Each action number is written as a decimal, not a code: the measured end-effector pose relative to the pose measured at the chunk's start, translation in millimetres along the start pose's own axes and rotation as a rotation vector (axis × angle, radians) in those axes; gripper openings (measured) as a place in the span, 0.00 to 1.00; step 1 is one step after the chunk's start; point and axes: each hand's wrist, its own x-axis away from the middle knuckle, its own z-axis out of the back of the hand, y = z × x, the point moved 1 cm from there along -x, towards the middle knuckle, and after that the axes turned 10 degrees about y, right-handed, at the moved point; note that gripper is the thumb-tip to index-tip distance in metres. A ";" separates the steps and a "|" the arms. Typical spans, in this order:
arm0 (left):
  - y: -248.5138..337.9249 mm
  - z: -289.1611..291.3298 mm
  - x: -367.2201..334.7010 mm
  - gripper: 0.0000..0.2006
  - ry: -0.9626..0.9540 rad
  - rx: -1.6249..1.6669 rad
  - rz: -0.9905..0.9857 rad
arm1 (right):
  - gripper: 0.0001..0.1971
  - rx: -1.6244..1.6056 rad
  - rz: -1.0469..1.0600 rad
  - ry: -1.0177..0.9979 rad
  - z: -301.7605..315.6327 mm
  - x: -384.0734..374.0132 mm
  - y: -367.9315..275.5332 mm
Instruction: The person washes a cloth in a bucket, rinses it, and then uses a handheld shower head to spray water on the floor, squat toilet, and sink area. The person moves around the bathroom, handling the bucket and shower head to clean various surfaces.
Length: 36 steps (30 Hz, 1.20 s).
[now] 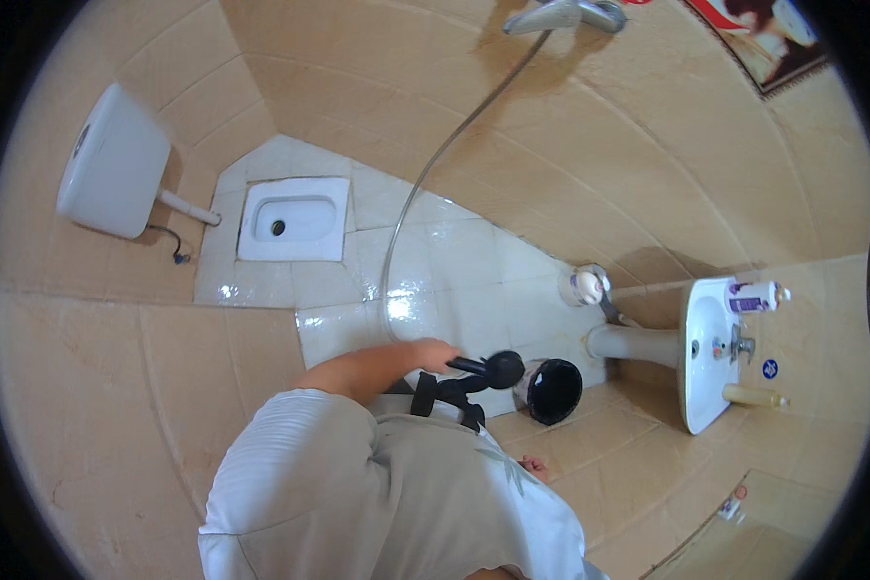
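My left hand point(435, 355) is wrapped round the handle of a black handheld shower head point(504, 369). From that hand, a grey shower hose point(396, 232) curves up to the wall mixer tap point(563, 15). The shower head is held just left of a bin point(554, 392) lined with a black bag. Water coming out of it cannot be made out. Lower down, my right hand point(534, 469) hangs beside my shirt with its fingers curled in, partly hidden by the cloth. Nothing shows in it.
A white squat toilet point(300, 220) is set in the wet tiled floor point(454, 280), with a cistern point(116, 162) on the left wall. A pedestal basin point(703, 396) at the right carries bottles point(752, 296). A white container point(585, 287) stands near its foot.
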 end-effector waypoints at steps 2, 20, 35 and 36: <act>45.3 4.8 -24.5 0.17 -0.050 0.049 -0.102 | 0.06 -0.032 0.008 0.067 -0.8 15.1 0.2; 70.4 86.4 -86.3 0.13 0.249 0.021 -0.034 | 0.03 -0.169 0.089 0.114 8.0 -1.3 82.0; -48.1 111.9 45.0 0.14 0.547 0.127 0.300 | 0.06 0.323 0.258 -0.039 -39.6 -43.8 -29.2; -54.2 113.9 53.9 0.14 0.566 0.140 0.337 | 0.06 0.281 0.264 -0.119 -44.0 -61.9 -25.5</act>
